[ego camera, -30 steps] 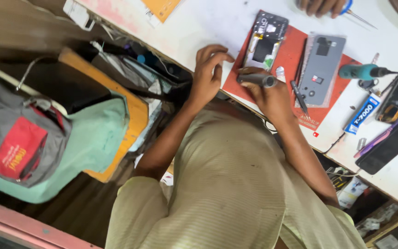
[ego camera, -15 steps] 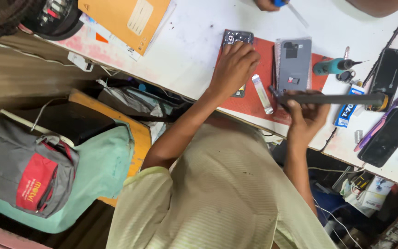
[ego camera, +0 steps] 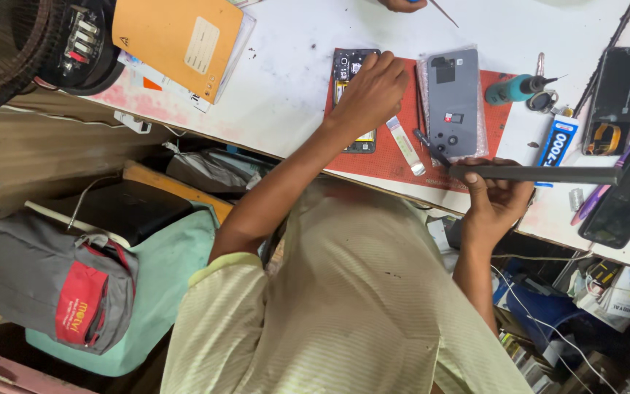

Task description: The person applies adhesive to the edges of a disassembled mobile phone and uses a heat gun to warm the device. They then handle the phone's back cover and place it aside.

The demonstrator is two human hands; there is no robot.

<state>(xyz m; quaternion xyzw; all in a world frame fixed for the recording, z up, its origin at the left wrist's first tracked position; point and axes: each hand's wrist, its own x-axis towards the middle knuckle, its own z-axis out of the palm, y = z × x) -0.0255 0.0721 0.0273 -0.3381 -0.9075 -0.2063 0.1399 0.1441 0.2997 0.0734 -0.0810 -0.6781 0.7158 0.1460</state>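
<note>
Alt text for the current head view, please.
A person's left hand rests on an opened phone on a red mat, while the right hand holds a thin dark panel edge-on beside a grey back cover.

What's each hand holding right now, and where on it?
Right hand grips a thin dark panel edge-on at its near end. Left hand rests on the opened phone, not clearly gripping.

opened phone [ego camera: 353, 102]: back off, flat on red mat, under left hand | thin dark panel [ego camera: 541, 174]: held edge-on, level, in right hand
</note>
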